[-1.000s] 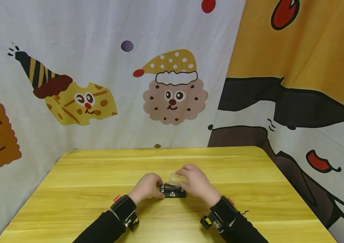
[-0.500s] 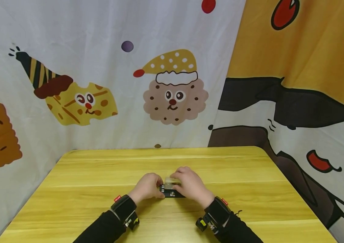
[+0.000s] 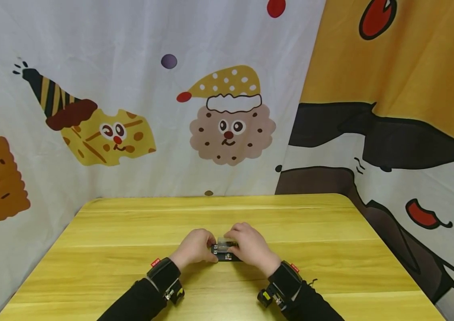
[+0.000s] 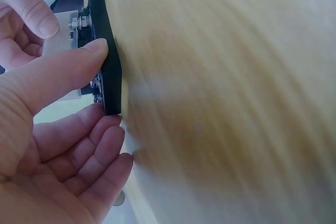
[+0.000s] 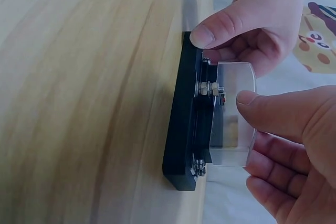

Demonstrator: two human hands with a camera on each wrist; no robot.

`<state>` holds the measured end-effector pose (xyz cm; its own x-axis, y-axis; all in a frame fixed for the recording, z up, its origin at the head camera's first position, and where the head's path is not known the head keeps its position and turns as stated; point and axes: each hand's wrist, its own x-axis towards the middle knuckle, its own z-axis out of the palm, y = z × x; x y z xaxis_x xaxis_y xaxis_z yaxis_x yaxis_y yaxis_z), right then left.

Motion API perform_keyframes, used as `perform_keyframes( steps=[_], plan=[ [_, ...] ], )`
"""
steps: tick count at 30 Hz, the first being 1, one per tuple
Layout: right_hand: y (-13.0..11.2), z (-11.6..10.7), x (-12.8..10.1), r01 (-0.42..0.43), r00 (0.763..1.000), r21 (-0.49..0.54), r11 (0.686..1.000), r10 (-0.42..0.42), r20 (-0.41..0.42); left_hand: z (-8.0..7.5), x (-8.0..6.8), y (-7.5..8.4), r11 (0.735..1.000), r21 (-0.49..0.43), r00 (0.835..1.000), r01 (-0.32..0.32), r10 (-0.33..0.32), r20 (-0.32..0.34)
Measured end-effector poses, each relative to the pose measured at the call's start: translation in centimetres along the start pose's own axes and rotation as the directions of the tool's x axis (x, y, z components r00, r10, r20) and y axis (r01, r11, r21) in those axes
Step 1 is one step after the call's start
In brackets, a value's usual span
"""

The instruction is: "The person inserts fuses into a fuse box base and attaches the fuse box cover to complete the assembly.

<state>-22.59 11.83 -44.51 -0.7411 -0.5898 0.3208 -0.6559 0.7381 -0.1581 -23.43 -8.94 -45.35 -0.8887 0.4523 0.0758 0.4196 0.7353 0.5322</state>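
Observation:
A small black rectangular base [image 5: 180, 124] with metal screw terminals [image 5: 207, 88] rests on the wooden table near its middle. My left hand [image 3: 196, 247] pinches its left end, thumb on the front side and fingers behind, as the left wrist view shows. On top of the base sits a clear plastic cover [image 5: 234, 124], which appears seated over the inner parts. With thumb and fingers my right hand [image 3: 252, 247] pinches this cover from its right side. In the head view, the right hand hides the right end of the base.
The yellow wood-grain table [image 3: 130, 285] extends around both hands. Behind it hangs a white curtain [image 3: 130, 44] with cartoon prints, and an orange and dark printed part is on the right. A black wrist camera [image 3: 175, 292] is strapped to each arm.
My right hand has moved left and down with the clear cover, from tilted above the base to level on top of it. The left hand has stayed in place on the base.

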Motion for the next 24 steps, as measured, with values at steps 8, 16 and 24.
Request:
perform_keyframes(
  steps=[8,16,24],
  plan=[
    [0.0,0.18,0.02,0.0,1.0,-0.022,1.0,0.0,0.0,0.07,-0.09,0.02,1.0,-0.006,1.0,-0.007,0.007,0.002],
    [-0.1,0.25,0.04,-0.002,1.0,-0.046,0.999,0.002,0.009,0.04,-0.13,0.18,1.0,-0.015,1.0,0.005,-0.005,0.002],
    [-0.31,0.32,0.22,-0.004,1.0,-0.055,0.998,0.005,0.02,-0.06,-0.14,0.25,1.0,-0.021,1.0,0.013,-0.013,0.002]
  ],
)
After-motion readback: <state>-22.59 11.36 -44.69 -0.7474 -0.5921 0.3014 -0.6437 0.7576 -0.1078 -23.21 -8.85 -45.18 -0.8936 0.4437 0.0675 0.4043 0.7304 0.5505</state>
